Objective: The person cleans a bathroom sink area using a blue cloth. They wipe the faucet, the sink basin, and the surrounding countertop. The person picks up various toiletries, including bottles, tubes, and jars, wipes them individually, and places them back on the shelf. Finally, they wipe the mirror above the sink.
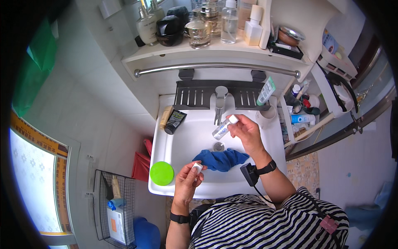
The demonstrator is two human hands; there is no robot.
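In my right hand (pixel 247 132) I hold a small clear bottle (pixel 221 130) with a white square cap at its upper end and blue print on its side. It is tilted over the basin of a white washbasin (pixel 189 124), below the chrome faucet (pixel 220 99). My left hand (pixel 188 180) pinches a small white cap-like piece (pixel 197 167) near the basin's front. A crumpled blue cloth (pixel 224 159) lies in the basin just beyond my left fingertips, in front of the round drain (pixel 218 146).
On the left rim lie a black tube (pixel 175 122), a tan tube (pixel 166 117) and a green round lid (pixel 162 173). A grey slotted rack (pixel 192 96) flanks the faucet. A cup (pixel 266 114) stands at right. Above a chrome rail (pixel 217 65), bottles crowd a shelf (pixel 214 52).
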